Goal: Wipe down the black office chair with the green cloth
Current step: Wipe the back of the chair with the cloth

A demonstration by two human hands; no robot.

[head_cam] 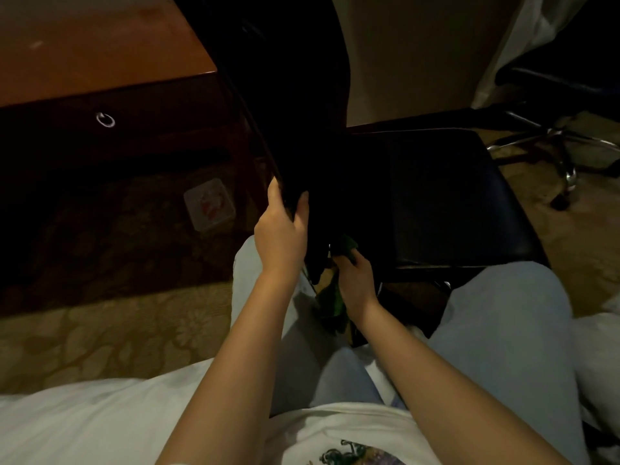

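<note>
The black office chair (446, 196) stands right in front of my knees, its backrest rising at centre left and its seat spreading to the right. My left hand (281, 229) grips the lower edge of the backrest, thumb on one side and fingers on the other. My right hand (355, 280) holds the green cloth (330, 303) low where the backrest meets the seat. Part of the cloth hangs down below the hand; the rest is hidden in shadow against the chair.
A wooden desk (84, 62) with a ring-pull drawer stands at the left. A second chair's chrome wheeled base (553, 152) is at the right. A pale square packet (209, 204) lies on the patterned carpet. White bedding lies under me at the bottom.
</note>
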